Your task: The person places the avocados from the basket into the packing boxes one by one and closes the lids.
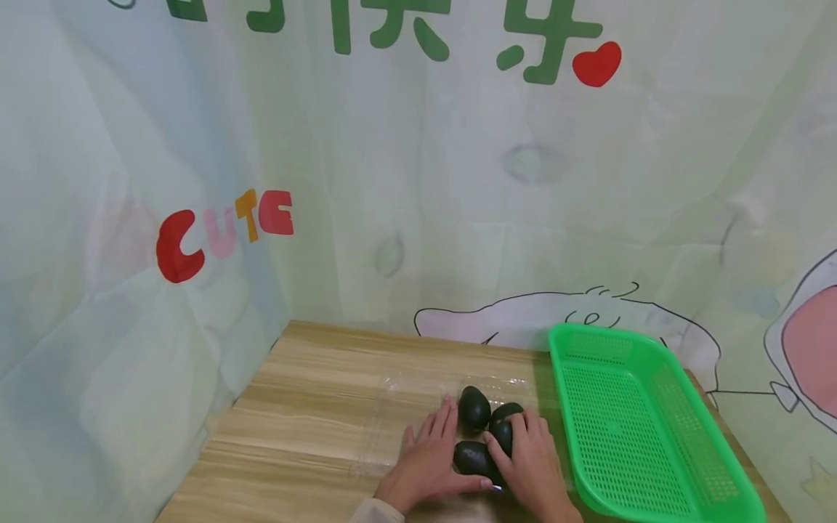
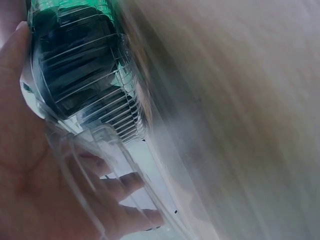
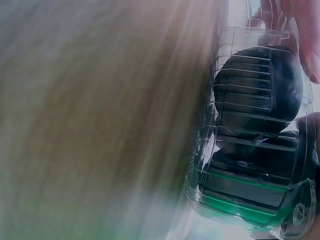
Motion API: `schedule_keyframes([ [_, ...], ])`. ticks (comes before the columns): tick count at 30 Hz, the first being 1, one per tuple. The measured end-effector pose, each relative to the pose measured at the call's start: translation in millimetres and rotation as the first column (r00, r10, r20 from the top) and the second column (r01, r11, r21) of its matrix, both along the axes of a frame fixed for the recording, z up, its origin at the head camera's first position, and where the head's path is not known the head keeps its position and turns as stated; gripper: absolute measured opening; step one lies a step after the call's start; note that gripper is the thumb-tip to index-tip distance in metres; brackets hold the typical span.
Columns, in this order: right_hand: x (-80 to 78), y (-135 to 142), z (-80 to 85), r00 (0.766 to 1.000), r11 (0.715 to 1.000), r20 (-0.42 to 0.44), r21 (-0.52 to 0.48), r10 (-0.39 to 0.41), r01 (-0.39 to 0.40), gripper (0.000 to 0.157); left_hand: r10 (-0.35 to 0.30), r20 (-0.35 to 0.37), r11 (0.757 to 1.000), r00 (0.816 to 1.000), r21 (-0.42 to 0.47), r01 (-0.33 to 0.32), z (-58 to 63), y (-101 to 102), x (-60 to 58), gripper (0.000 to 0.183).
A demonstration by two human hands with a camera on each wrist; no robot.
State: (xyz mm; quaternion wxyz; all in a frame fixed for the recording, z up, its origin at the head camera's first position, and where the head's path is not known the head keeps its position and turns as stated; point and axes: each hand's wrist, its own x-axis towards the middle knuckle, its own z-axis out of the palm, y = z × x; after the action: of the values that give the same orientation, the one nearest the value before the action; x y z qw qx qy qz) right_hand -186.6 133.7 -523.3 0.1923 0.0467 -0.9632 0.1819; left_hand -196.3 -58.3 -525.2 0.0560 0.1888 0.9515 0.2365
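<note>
A clear plastic clamshell box [image 3: 252, 32] sits on the table with several dark, smooth, egg-shaped avocados in it. One avocado [image 1: 474, 409] stands at the back and another avocado [image 1: 472, 459] lies at the front, between the hands. My right hand [image 1: 536, 465] grips an avocado [image 1: 500, 436] at the right side, thumb and fingers curled about it. Along the left side of the box, my left hand [image 1: 425, 461] rests with straight fingers and the thumb stretched along the front edge. The transparent lid [image 1: 386, 421] lies folded out to the left, partly under that hand.
A green plastic basket [image 1: 628, 428] with perforated sides stands close on the right. Wood-grain table [image 1: 281, 421] extends to the left. Behind it hangs a printed cloth [image 1: 418, 181] with letters and cartoon drawings.
</note>
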Motion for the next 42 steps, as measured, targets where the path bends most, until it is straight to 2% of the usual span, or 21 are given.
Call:
schedule_keyframes([
  [5, 1.1, -0.3, 0.1, 1.000, 1.000, 0.011, -0.004, -0.016, 0.016, 0.045, 0.002, -0.020, 1.000, 1.000, 0.006, -0.002, -0.5, -0.6, 0.1, 0.136],
  [12, 3.1, -1.4, 1.1, 0.997, 0.999, 0.062, 0.020, -0.046, 0.045, 0.045, 0.006, 0.000, 1.000, 1.000, 0.012, -0.006, -2.5, -1.2, -1.4, 0.137],
  [17, 4.1, -1.8, -0.1, 0.996, 0.997, 0.056, 0.032, -0.067, 0.066, 0.042, 0.007, -0.012, 1.000, 1.000, 0.001, -0.007, -4.2, -1.1, -1.2, 0.138],
  [25, 3.9, -6.0, 1.3, 0.986, 0.988, 0.102, 0.094, -0.134, 0.125, 0.044, 0.006, -0.007, 1.000, 1.000, 0.006, -0.006, -2.4, -1.1, 0.1, 0.136],
  [35, 7.5, -9.7, 14.7, 0.986, 0.983, 0.010, 0.081, -0.164, 0.163, 0.036, 0.000, -0.009, 1.000, 1.000, 0.002, 0.000, 0.1, -0.6, -1.1, 0.136],
  [39, 6.9, -7.5, 16.4, 0.986, 0.982, -0.008, 0.096, -0.164, 0.164, 0.034, 0.002, 0.002, 1.000, 1.000, 0.005, -0.002, 0.0, -0.3, -2.6, 0.136],
  [42, 5.6, -5.8, 15.0, 0.987, 0.981, -0.054, 0.111, -0.154, 0.159, 0.033, 0.002, 0.005, 1.000, 1.000, 0.004, -0.002, 0.0, -0.1, -3.0, 0.136],
])
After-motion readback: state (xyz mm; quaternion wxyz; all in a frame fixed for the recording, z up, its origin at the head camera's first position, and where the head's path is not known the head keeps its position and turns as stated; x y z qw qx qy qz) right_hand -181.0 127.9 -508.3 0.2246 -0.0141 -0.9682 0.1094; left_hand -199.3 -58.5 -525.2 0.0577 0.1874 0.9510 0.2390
